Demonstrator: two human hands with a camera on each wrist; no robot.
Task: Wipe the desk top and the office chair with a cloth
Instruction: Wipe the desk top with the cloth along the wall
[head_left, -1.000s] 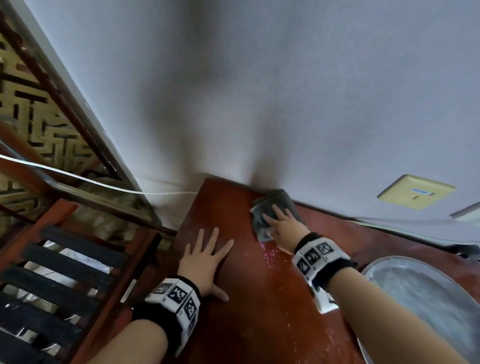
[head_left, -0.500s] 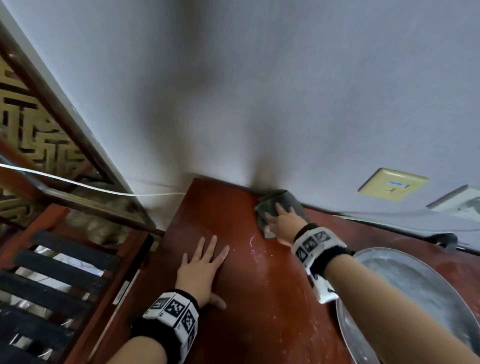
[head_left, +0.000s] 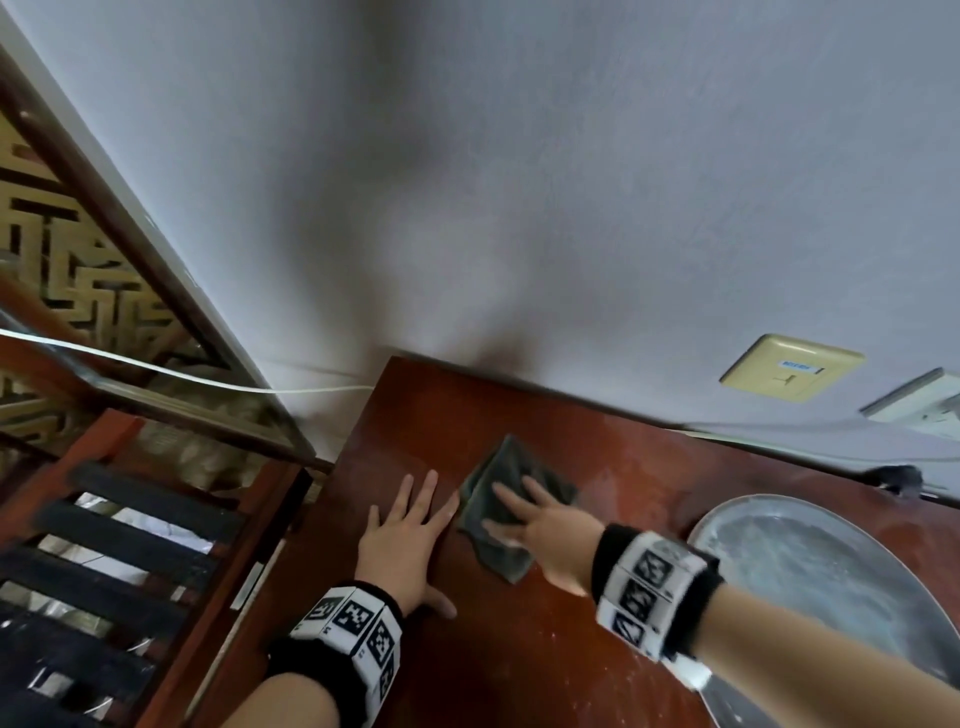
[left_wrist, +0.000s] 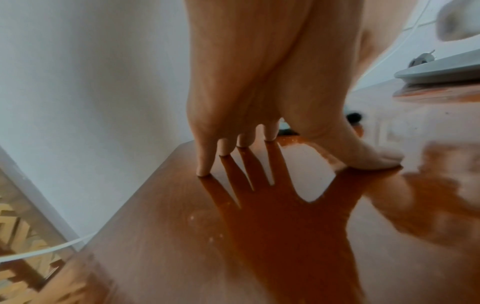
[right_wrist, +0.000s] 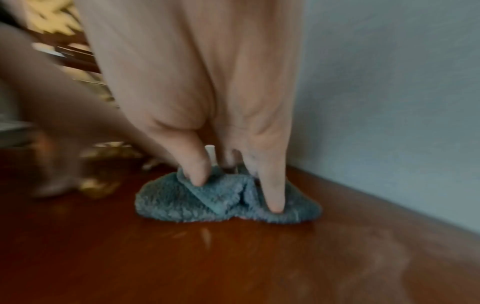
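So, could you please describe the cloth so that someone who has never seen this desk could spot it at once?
Start at the red-brown desk top set against the pale wall, and look near its far left corner. Between the round metal basin and the left hand lying flat on the wood, the right hand presses down a cloth. It is the only soft, fuzzy grey-green thing there, crumpled under the fingers.

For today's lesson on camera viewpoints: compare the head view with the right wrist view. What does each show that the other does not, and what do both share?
Only the head view shows the left hand flat on the desk top, the metal basin at the right and the yellowed wall plate.
Only the right wrist view shows the cloth's fluffy pile and folds up close, with fingertips pressing into it.
Both show the right hand on the grey-green cloth, the reddish desk top and the pale wall.
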